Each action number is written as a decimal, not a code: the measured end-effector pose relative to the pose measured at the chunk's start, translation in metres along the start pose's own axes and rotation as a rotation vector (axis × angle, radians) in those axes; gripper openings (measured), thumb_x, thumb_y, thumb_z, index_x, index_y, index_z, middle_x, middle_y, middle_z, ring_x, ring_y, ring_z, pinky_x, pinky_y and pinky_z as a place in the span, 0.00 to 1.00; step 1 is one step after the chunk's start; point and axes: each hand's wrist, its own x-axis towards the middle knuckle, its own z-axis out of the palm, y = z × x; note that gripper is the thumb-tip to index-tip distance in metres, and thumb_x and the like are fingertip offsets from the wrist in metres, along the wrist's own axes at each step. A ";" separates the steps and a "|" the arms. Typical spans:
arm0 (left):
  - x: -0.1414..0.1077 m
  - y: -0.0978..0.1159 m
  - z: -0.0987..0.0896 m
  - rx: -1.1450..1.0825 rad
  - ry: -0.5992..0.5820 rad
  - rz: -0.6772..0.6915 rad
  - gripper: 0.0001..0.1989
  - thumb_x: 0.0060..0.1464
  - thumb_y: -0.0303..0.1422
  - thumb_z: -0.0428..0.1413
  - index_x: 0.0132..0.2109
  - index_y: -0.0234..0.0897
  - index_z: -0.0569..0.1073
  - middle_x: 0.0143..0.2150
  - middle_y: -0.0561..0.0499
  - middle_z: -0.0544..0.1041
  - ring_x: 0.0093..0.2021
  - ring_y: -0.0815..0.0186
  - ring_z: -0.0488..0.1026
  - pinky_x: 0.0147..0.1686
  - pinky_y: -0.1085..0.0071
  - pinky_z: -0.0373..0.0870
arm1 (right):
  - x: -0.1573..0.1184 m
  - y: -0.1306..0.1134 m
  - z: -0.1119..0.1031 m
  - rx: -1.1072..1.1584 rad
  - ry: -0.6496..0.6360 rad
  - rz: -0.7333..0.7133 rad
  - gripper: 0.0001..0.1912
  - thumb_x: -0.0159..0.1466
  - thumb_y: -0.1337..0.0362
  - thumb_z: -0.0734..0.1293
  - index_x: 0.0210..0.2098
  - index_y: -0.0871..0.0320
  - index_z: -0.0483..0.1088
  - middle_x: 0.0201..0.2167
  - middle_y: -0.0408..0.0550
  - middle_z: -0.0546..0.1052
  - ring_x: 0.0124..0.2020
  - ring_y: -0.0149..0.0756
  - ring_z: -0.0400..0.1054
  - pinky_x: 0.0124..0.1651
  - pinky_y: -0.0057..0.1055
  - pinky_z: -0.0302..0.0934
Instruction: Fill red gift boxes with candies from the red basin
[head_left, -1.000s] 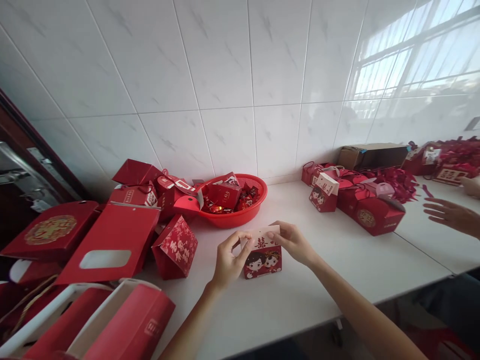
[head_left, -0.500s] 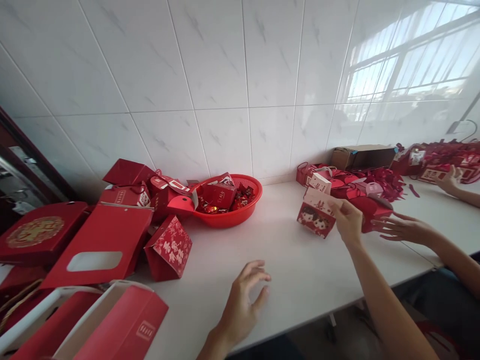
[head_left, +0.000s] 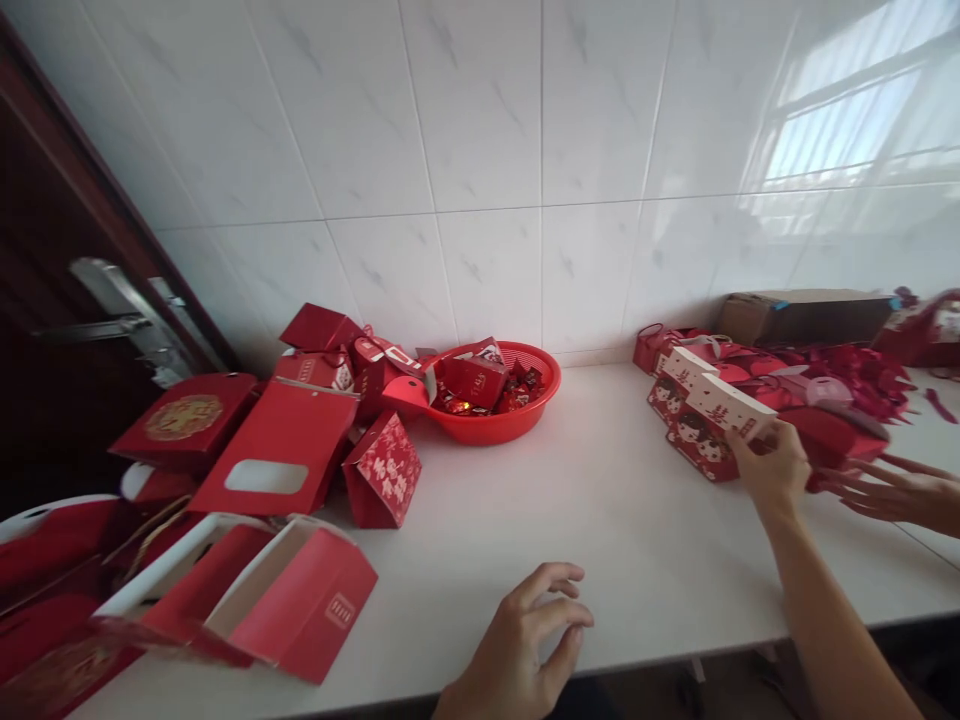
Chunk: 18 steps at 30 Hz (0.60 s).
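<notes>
My right hand (head_left: 772, 465) grips the right end of a small candy box (head_left: 709, 440) with a cream top and cartoon faces on its red side. Directly behind it stands a similar box (head_left: 666, 393); the two overlap in view, and I cannot tell if they touch. Over the front of the white table, my left hand (head_left: 529, 635) holds nothing, its fingers loosely curved and apart. Beyond it, a red plastic basket (head_left: 499, 430) contains wrapped candies and a red box.
Several red gift boxes (head_left: 274, 440) are piled on the left, near a dark door (head_left: 67, 300). To the right, a co-worker's hand (head_left: 900, 490) is by a dark red box (head_left: 832, 440). A cardboard box (head_left: 806, 318) stands along the tiled wall.
My right hand has lowered the candy box beside the similar one. My left hand stays free. The view has turned left, and the co-worker's hand remains near the dark red box.
</notes>
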 end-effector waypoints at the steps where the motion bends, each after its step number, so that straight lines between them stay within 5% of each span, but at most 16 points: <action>1: -0.005 0.001 -0.004 0.024 0.019 0.003 0.10 0.58 0.26 0.54 0.40 0.40 0.79 0.54 0.42 0.77 0.50 0.61 0.78 0.50 0.68 0.77 | 0.003 0.002 -0.001 -0.028 -0.007 -0.030 0.16 0.45 0.54 0.68 0.27 0.50 0.57 0.23 0.44 0.67 0.27 0.41 0.61 0.34 0.39 0.57; 7: -0.034 0.011 -0.052 0.216 0.230 0.014 0.10 0.61 0.26 0.53 0.40 0.42 0.79 0.51 0.44 0.79 0.47 0.61 0.79 0.46 0.69 0.79 | 0.025 0.012 0.006 -0.135 0.040 -0.039 0.19 0.44 0.55 0.69 0.23 0.47 0.51 0.19 0.40 0.56 0.23 0.38 0.48 0.32 0.42 0.50; 9: -0.044 0.016 -0.071 0.297 0.356 0.044 0.10 0.60 0.25 0.53 0.41 0.44 0.78 0.49 0.46 0.80 0.46 0.61 0.80 0.44 0.70 0.79 | 0.029 0.016 0.011 -0.135 0.090 -0.029 0.22 0.43 0.52 0.71 0.25 0.47 0.52 0.21 0.42 0.59 0.24 0.41 0.51 0.33 0.45 0.52; 14: -0.068 0.023 -0.118 0.591 0.721 0.089 0.12 0.57 0.23 0.57 0.43 0.45 0.79 0.46 0.48 0.81 0.45 0.59 0.80 0.41 0.67 0.79 | 0.027 0.026 0.021 -0.048 0.315 -0.231 0.34 0.40 0.44 0.71 0.43 0.55 0.69 0.40 0.68 0.74 0.45 0.66 0.65 0.49 0.60 0.55; 18: -0.079 0.023 -0.158 0.752 0.964 0.113 0.10 0.56 0.24 0.60 0.43 0.42 0.79 0.45 0.48 0.81 0.43 0.59 0.79 0.40 0.64 0.77 | 0.018 0.026 0.022 0.073 0.379 -0.428 0.38 0.43 0.49 0.72 0.51 0.57 0.70 0.49 0.70 0.73 0.52 0.70 0.65 0.52 0.65 0.56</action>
